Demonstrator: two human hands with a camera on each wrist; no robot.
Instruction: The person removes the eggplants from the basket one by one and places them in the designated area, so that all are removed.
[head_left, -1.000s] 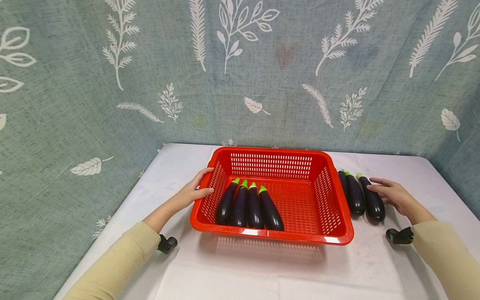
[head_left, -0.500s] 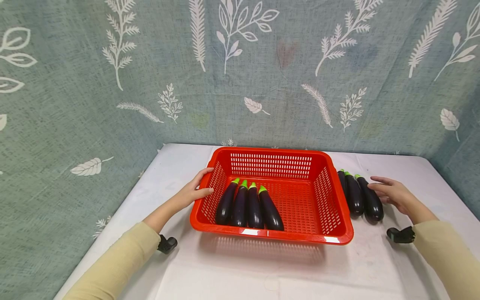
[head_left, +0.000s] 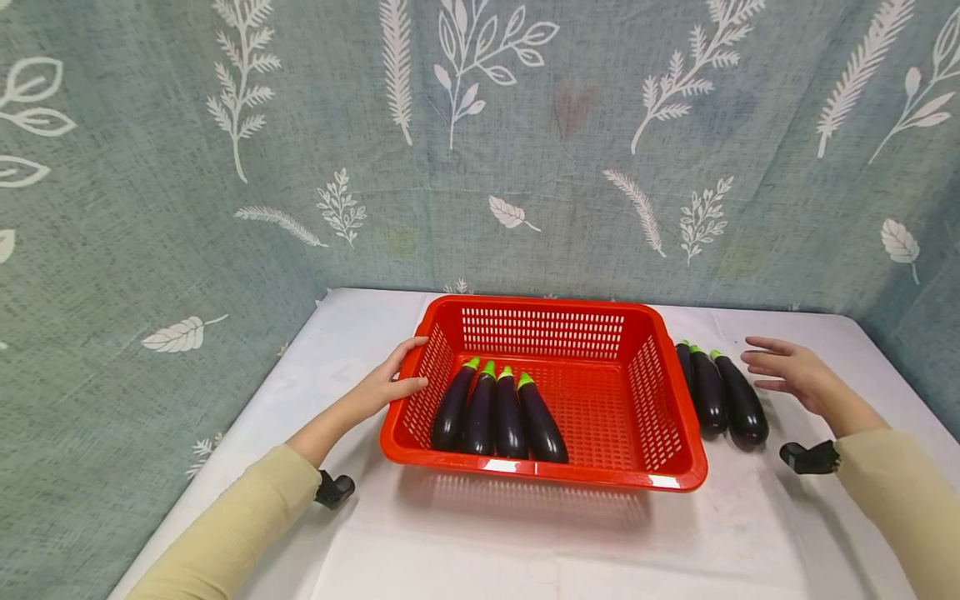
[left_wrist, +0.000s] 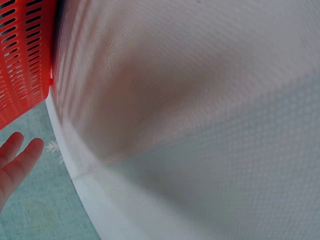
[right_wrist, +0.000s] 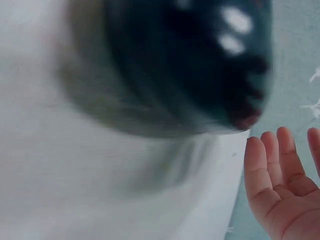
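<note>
In the head view my left hand (head_left: 378, 387) rests at the left rim of a red perforated plastic basket (head_left: 536, 472), thumb and forefinger reaching over the edge. Fingers (left_wrist: 22, 167) show straight beside the basket wall in the left wrist view. Inside the basket several dark, green-tipped eggplants (head_left: 508, 417) lie side by side on the left. My right hand (head_left: 798, 375) hovers empty with spread fingers, just right of the outermost eggplant (head_left: 742, 404) on the table. Another eggplant (head_left: 707, 396) lies against it, and a third (head_left: 684, 362) is partly hidden by the basket's right side.
The table (head_left: 450, 550) wears a white cloth. Behind it and on both sides hangs a grey-green curtain (head_left: 480, 225) with white leaf prints. A black wrist mount (head_left: 810, 458) sticks out at the right sleeve, another (head_left: 333, 489) at the left.
My right hand has drawn back slightly to the right, away from the outermost eggplant, which has shifted a little left against its neighbour. The left hand and basket stay put.
</note>
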